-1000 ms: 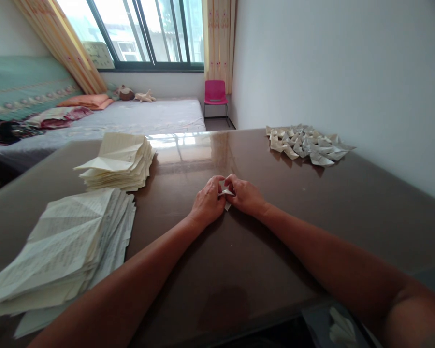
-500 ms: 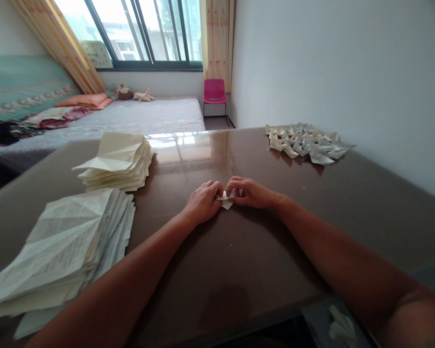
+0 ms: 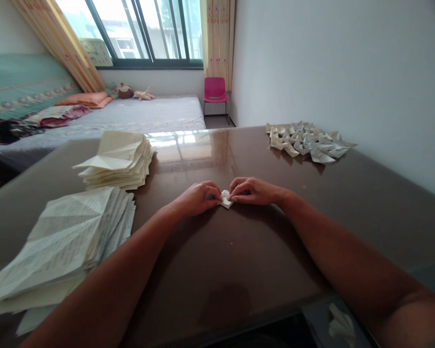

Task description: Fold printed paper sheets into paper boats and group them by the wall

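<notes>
Left hand: grip pinching folded paper, left side
Right hand: grip pinching right side
Nearer hand: neither

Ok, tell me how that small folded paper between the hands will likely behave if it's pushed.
The folded paper is probably very light, being so small, so a nudge should shift it. It may slide readily, since the table looks smooth and glossy. Its angular, pointed shape makes rolling seem unlikely.
</notes>
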{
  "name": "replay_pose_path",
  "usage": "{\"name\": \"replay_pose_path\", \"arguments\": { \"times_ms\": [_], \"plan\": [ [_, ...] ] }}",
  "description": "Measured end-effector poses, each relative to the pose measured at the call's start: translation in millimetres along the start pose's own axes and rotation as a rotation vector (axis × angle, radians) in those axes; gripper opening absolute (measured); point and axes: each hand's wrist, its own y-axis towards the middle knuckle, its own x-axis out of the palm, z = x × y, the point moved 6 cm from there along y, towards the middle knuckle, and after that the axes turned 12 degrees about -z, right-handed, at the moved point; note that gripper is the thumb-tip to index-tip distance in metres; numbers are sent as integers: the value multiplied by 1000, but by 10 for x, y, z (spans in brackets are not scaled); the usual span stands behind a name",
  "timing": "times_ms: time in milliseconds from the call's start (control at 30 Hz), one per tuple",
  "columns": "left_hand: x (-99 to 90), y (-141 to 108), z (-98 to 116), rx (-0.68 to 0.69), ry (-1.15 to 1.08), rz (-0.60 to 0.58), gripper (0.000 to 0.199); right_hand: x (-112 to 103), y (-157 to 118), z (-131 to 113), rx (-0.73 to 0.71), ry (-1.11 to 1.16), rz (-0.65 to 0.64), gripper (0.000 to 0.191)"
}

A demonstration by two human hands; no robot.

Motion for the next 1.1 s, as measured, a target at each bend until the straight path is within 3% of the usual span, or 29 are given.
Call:
{"name": "replay_pose_path", "arguments": {
  "times_ms": [167, 400, 567, 800, 933, 1100],
  "plan": [
    [20, 0, 67, -55, 109, 59, 19, 28, 50, 40, 85, 12, 101, 23],
    [74, -27, 111, -217, 322, 111, 25, 58, 79, 85, 139, -56, 124, 23],
    [92, -43, 249, -200, 408, 83, 21, 39, 72, 71, 210, -118, 141, 34],
    [290, 36, 545, -217, 680, -106, 24, 76, 84, -90, 195, -359, 106, 21],
    [332, 60, 567, -218, 751, -133, 25, 66, 96, -8, 222, -247, 125, 22],
    [260, 31, 574, -197, 705, -49, 26, 32, 73, 113, 213, -63, 136, 24]
  ]
}}
